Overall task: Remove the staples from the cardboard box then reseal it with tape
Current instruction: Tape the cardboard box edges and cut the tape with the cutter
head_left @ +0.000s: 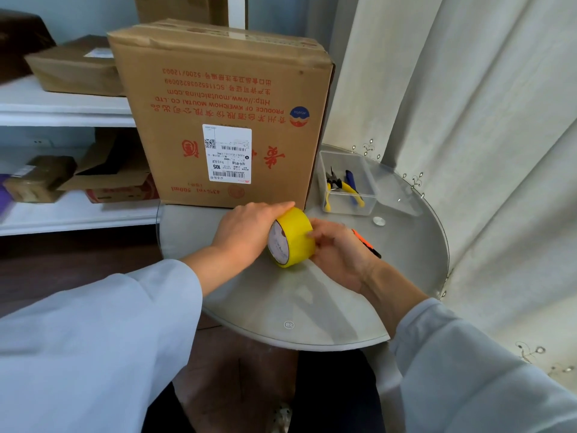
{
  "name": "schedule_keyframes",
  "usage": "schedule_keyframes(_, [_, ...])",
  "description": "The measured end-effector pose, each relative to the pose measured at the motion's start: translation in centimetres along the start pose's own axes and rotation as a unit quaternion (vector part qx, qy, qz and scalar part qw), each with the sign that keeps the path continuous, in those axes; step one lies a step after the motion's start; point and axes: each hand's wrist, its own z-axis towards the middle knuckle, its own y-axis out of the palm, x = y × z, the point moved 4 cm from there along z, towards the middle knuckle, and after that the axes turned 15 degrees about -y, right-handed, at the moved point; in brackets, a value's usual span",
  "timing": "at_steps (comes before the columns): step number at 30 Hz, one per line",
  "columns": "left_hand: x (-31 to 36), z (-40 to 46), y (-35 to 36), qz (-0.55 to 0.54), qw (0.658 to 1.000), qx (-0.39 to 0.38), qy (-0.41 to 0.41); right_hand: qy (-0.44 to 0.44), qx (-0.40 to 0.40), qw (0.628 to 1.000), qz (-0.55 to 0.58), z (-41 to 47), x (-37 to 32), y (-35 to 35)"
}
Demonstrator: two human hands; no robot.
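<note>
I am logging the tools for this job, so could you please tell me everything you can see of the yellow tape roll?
The yellow tape roll is a wide roll with a pale printed inner core. It stands on edge, tilted, at the glass table, in front of the cardboard box. The left hand curls over its top and left side, and the right hand picks at its outer face. No loose tape end shows.

Yellow tape roll (293,237); brown cardboard box (218,120), red print; yellow-handled pliers (345,189).

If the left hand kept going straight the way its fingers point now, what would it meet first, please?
Likely the clear plastic bin holding the pliers. The left hand, gripping the yellow tape roll, points up-right past the cardboard box; depth is uncertain.
</note>
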Motion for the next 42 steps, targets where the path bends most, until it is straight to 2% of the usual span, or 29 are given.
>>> schedule_keyframes(3, [-0.4,0.7,0.2,-0.091,0.995,-0.032,-0.004,-0.018,0.053,0.997,-0.046,0.3,-0.1,-0.5])
schedule_keyframes(5, [-0.4,0.9,0.6,-0.203,0.972,-0.109,-0.038,-0.041,0.069,0.997,-0.013,0.2,-0.5,-0.8])
schedule_keyframes(6, [-0.6,0.8,0.8,-0.266,0.948,-0.161,-0.074,-0.044,0.062,0.997,0.018,0.1,-0.7,-0.9])
schedule_keyframes(8, [-0.7,0.0,1.0,-0.385,0.868,-0.266,-0.166,-0.041,0.04,0.997,0.057,0.1,-1.2,-0.9])
schedule_keyframes(9, [-0.7,-0.2,0.9,-0.425,0.838,-0.282,-0.194,-0.039,0.027,0.998,0.052,0.0,-1.5,-0.7])
schedule_keyframes(10, [-0.7,-0.1,0.6,-0.446,0.829,-0.267,-0.203,-0.036,0.016,0.999,0.036,0.0,-1.6,-0.7])
schedule_keyframes(11, [-0.8,0.1,0.3,-0.454,0.836,-0.233,-0.202,-0.028,0.014,0.999,0.019,0.1,-1.6,-0.7])
schedule_keyframes(15, [-0.3,0.6,-2.1,-0.38,0.913,-0.051,-0.141,-0.038,0.047,0.998,-0.025,0.2,-2.0,0.0])
schedule_keyframes(18, [0.4,-0.1,-3.6,-0.295,0.95,0.047,-0.087,-0.068,0.044,0.996,-0.032,0.4,-2.5,0.8])
schedule_keyframes(21, [1.5,-0.4,-4.1,-0.184,0.978,0.099,-0.007,-0.082,0.06,0.994,-0.041,0.4,-2.8,1.4])
schedule_keyframes(25, [1.7,-0.4,-4.6,-0.171,0.978,0.121,0.005,-0.079,0.105,0.991,-0.037,0.5,-3.2,1.5])
schedule_keyframes(27, [1.4,-0.4,-4.9,-0.221,0.967,0.124,-0.012,-0.08,0.105,0.991,-0.019,0.5,-3.4,1.5])
schedule_keyframes(32, [0.4,0.2,-5.2,-0.278,0.953,0.122,-0.029,-0.112,0.022,0.993,0.001,0.2,-4.2,2.5])
schedule_keyframes(37, [-0.3,0.2,-4.8,-0.32,0.936,0.141,-0.028,-0.138,-0.008,0.99,0.031,0.0,-4.2,2.3])
schedule_keyframes(40, [0.1,0.1,-5.0,-0.325,0.931,0.165,-0.02,-0.14,0.013,0.988,0.061,0.0,-4.3,2.0])
schedule_keyframes(42, [0.4,-0.1,-5.2,-0.315,0.931,0.182,-0.01,-0.143,0.056,0.985,0.079,0.1,-4.4,1.5])
